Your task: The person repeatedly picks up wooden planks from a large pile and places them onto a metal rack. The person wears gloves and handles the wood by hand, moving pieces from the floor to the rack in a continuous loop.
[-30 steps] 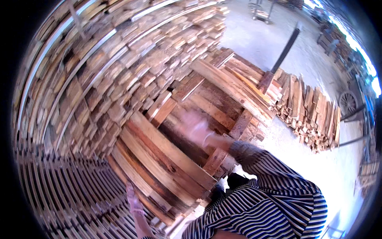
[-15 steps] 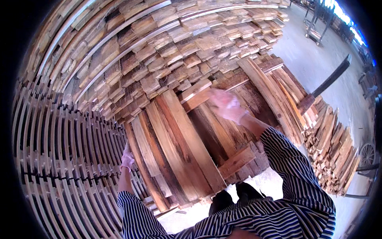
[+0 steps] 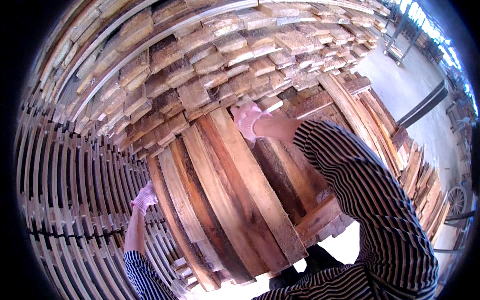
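Stacks of rough sawn timber ends (image 3: 210,65) fill the upper frame, concrete yard floor (image 3: 420,85) upper right. Since earlier, gloved right hand (image 3: 248,119) climbed, fingers gripping the long pale wooden plank (image 3: 250,185) at centre; gloved left hand (image 3: 144,197) rests fingers loosely on slatted boards (image 3: 75,200), lower left.

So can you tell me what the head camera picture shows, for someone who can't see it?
A person in a striped shirt reaches over a big stack of wooden planks. The gloved right hand rests at the far end of a long plank, and the gloved left hand is at the stack's left edge. More piled wood rises behind.
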Available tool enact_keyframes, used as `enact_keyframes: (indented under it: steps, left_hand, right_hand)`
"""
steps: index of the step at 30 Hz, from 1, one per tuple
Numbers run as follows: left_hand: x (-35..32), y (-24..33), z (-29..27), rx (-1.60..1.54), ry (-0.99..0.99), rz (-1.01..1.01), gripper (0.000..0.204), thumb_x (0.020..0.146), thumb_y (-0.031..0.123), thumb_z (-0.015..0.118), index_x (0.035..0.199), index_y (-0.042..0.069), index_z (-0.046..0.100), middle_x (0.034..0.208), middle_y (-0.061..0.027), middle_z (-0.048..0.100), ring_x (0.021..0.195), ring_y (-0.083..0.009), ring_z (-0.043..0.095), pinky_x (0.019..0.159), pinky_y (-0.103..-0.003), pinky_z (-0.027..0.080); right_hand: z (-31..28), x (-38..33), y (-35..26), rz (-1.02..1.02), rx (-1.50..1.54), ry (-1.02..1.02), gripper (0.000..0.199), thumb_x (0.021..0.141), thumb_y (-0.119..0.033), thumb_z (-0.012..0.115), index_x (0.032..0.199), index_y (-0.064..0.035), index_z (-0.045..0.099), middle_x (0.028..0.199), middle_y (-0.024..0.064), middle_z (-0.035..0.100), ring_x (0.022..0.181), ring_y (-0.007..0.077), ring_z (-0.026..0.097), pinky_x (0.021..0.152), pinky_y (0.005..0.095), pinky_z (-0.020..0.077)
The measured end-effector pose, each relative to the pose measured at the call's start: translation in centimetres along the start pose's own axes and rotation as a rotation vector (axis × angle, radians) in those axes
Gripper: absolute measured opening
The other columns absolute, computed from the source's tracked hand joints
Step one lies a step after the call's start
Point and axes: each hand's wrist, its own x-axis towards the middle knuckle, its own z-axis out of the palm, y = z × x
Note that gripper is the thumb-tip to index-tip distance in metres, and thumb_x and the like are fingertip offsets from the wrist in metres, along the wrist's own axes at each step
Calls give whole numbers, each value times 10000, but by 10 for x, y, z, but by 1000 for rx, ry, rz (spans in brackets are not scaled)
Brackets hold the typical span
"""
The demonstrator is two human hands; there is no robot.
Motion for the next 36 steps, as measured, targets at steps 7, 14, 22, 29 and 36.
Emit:
enact_keyframes:
  steps: [7, 14, 22, 29, 36]
  left_hand:
    - [58, 125, 57, -1136, 162, -642, 386, 1029, 375, 559, 1314, 133, 653, 1302, -49, 706, 1183, -293, 649, 1038, -438, 522]
    - [-12, 63, 14, -963, 461, -834, 401, 1035, 458, 597, 1292, 158, 667, 1229, -37, 733, 1046, -297, 698, 925, -460, 569]
    - [33, 77, 47, -1058, 308, -736, 426, 1049, 442, 568, 1314, 119, 651, 1204, -72, 739, 1045, -295, 706, 942, -518, 575]
    - [55, 150, 55, -1129, 265, -473, 381, 1052, 411, 561, 1271, 118, 666, 1159, -68, 750, 1001, -276, 721, 902, -448, 600]
    - [35, 165, 73, -992, 303, -235, 426, 1092, 335, 466, 1426, 93, 569, 1345, -94, 664, 1202, -276, 656, 1074, -418, 521]
  right_hand:
    - [35, 19, 21, 69, 34, 54, 1039, 564, -408, 992, 1354, 103, 552, 1226, 217, 659, 1184, 347, 644, 922, 522, 542]
    - [33, -2, -9, -44, -139, 218, 686, 749, -367, 847, 1273, 39, 671, 1328, 193, 591, 1257, 319, 562, 1004, 480, 494]
    - [48, 3, 14, 14, 88, 66, 1008, 609, -354, 940, 1426, 41, 501, 1431, 170, 540, 1305, 320, 546, 1049, 469, 462]
    - [47, -6, 16, 133, 191, 164, 656, 733, -175, 825, 1333, -43, 598, 1337, 127, 612, 1253, 298, 586, 1022, 442, 486]
    - [74, -19, 18, 115, 168, 346, 457, 841, -197, 666, 1294, -142, 654, 1240, 102, 641, 1198, 278, 621, 973, 454, 493]
